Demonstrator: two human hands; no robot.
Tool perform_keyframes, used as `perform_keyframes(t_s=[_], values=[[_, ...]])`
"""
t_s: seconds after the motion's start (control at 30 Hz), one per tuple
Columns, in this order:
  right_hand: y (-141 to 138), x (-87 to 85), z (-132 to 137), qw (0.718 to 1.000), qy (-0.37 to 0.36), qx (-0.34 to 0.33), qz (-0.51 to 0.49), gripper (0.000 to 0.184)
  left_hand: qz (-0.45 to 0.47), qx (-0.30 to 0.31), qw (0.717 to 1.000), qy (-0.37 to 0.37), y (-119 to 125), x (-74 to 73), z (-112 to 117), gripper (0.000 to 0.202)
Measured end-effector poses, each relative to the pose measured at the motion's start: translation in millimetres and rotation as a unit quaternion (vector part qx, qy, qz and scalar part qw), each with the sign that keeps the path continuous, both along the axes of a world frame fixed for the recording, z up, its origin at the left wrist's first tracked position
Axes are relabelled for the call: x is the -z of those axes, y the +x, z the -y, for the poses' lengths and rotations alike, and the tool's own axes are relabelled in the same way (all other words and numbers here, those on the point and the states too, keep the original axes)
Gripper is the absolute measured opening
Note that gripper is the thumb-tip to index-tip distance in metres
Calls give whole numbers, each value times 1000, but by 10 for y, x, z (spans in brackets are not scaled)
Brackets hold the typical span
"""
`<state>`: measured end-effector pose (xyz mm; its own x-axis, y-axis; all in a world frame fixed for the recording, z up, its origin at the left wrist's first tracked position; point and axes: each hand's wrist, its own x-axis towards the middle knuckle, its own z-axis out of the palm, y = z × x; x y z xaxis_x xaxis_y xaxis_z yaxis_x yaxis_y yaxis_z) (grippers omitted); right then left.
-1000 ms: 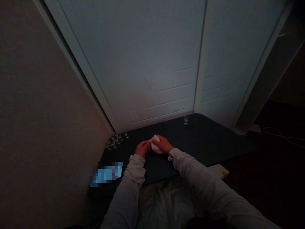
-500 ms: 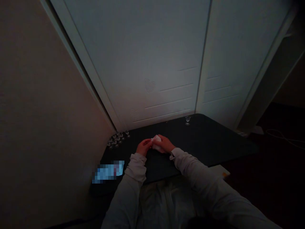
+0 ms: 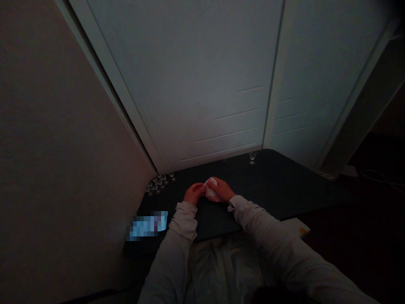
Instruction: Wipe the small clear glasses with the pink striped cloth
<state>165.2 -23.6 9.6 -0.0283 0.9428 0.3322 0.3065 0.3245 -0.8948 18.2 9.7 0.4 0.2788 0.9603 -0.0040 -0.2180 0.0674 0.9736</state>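
In dim light my right hand [image 3: 222, 190] is closed around a small white cloth or tissue [image 3: 211, 188] just above the dark table [image 3: 278, 185]. My left hand [image 3: 193, 194] sits close beside it on the left, fingers curled and pinched toward the white wad; what it grips, if anything, is hidden. Both arms wear pale long sleeves.
A cluster of several small clear glasses [image 3: 160, 184] stands at the table's back left corner. One single small stemmed glass [image 3: 252, 158] stands at the back near the white sliding doors [image 3: 202, 84]. A blurred blue item [image 3: 147, 225] lies at front left, a pale flat object [image 3: 297, 228] at front right.
The hands stay together on the white wad with small finger shifts. The view has drifted slightly, so everything sits a little further right in the frame.
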Motion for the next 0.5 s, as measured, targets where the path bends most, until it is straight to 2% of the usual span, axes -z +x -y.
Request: perform_keyframes(t_s=[0.23, 0.5], values=[[1, 15, -15, 999, -1, -19, -29, 34, -8, 4, 1000, 12, -5, 33, -27, 34], [4, 45, -52, 1000, -23, 11, 2, 32, -11, 0, 1000, 8, -3, 2, -8, 35]])
